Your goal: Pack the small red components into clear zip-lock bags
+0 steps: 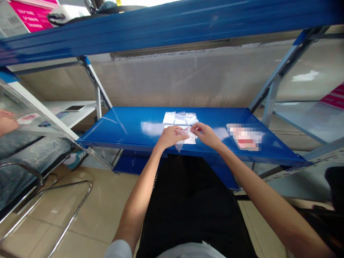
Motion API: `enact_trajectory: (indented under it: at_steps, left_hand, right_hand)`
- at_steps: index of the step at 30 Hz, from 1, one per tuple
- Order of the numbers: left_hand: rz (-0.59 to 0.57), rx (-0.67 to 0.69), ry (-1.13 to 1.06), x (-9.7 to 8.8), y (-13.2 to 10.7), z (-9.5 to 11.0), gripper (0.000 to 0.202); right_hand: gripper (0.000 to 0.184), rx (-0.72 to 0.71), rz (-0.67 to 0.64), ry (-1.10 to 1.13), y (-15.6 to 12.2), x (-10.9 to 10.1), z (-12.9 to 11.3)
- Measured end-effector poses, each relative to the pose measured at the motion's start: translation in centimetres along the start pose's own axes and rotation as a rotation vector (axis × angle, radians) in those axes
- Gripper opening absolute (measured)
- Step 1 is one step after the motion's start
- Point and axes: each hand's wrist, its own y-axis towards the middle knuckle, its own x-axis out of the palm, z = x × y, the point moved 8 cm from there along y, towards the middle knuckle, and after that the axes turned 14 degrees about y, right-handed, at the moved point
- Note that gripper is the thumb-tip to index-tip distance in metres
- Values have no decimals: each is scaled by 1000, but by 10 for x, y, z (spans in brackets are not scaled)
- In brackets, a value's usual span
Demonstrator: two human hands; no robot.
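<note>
Both my hands reach over a blue metal shelf (129, 130) and pinch a small clear plastic bag (188, 138) between them. My left hand (170, 136) grips the bag's left edge with closed fingers. My right hand (205, 133) pinches its upper right edge. A corner of the bag hangs past the shelf's front edge. Just behind it, three small clear bags (180, 118) lie side by side in a row on the shelf.
A blurred flat item (244, 137) lies on the shelf to the right. Blue rack posts (274, 80) stand at both sides, with a blue beam (172, 25) overhead. At left, another person's hand (6, 122), a metal chair frame (40, 190) and phones on a white shelf (75, 108).
</note>
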Motion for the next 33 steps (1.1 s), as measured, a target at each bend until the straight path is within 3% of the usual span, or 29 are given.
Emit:
enact_trajectory:
  at_steps: [4, 10, 14, 20, 24, 33]
  left_hand:
    - [-31, 48, -57, 3, -2, 6, 52]
    - [-73, 126, -90, 9, -2, 14, 49]
    - [-53, 90, -76, 7, -1, 9, 54]
    - [-27, 61, -66, 5, -1, 2, 57]
    - [-3, 50, -52, 5, 3, -4, 56]
    - [47, 20, -48, 3, 7, -12, 51]
  right_hand:
    - [33, -11, -24, 146, 1, 1, -30]
    - [35, -66, -77, 24, -3, 7, -52]
    - [37, -19, -52, 72, -4, 1, -43]
    - [28, 70, -31, 91, -4, -2, -7]
    - [13, 62, -65, -95, -8, 8, 13]
    - [14, -76, -154, -287, -10, 38, 14]
